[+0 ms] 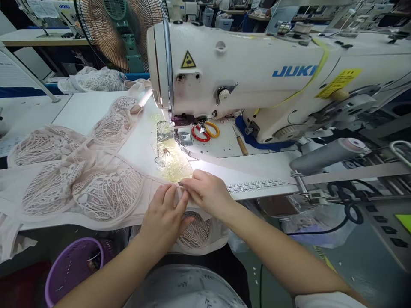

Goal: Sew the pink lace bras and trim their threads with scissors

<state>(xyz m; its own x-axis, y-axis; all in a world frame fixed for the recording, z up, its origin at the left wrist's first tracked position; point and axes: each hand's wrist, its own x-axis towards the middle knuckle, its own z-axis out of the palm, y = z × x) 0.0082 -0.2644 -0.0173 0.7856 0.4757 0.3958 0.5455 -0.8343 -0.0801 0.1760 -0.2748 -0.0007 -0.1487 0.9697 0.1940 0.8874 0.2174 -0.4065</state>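
The right hand (pixel 205 190) has thumb and forefinger together on the edge of a pale pink, lace-cupped garment (pixel 109 188) at the front of the white tabletop (pixel 80 111). Whether the left hand (pixel 163 218), lying on the cloth, also pinches cannot be told. With 1 lace cup (pixel 196 234) past the table edge, its weight could drag the edge askew if the grip slackens.

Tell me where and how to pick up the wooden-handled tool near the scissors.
Probably by its wooden handle, coming low from the near side: that end points toward the person, while the thin metal end points away, and the sewing machine's arm seems to crowd the far side.
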